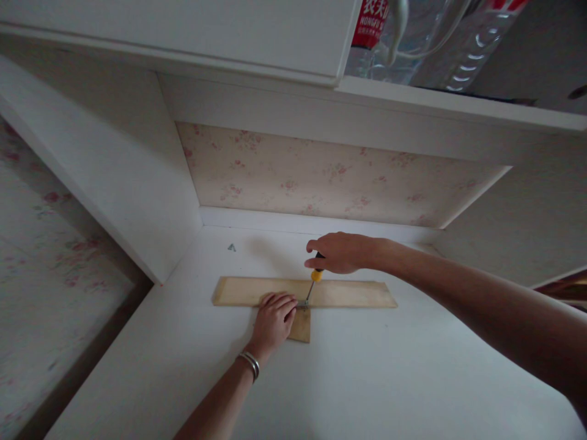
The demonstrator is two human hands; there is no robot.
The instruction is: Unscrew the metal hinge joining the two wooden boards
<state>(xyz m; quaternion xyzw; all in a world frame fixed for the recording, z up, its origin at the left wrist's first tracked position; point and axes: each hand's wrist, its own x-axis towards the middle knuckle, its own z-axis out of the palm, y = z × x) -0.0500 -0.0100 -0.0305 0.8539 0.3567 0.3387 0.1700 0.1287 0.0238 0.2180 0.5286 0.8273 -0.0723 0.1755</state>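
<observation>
Two pale wooden strips lie on a white desk top (367, 379). The long strip (353, 294) runs left to right, and a short strip (302, 327) sticks out toward me from under its middle. My left hand (273, 321) lies flat on the joint, fingers pressing the wood, a metal bracelet on the wrist. My right hand (339, 252) grips a screwdriver (313, 282) with a yellow and black handle. Its tip stands on the wood right beside my left fingertips.
A small screw (232, 247) lies near the desk's back left corner. Floral wallpaper (321, 177) backs the alcove, with white side panels. An overhead shelf (413, 91) carries a plastic water bottle (371, 30) with a red label.
</observation>
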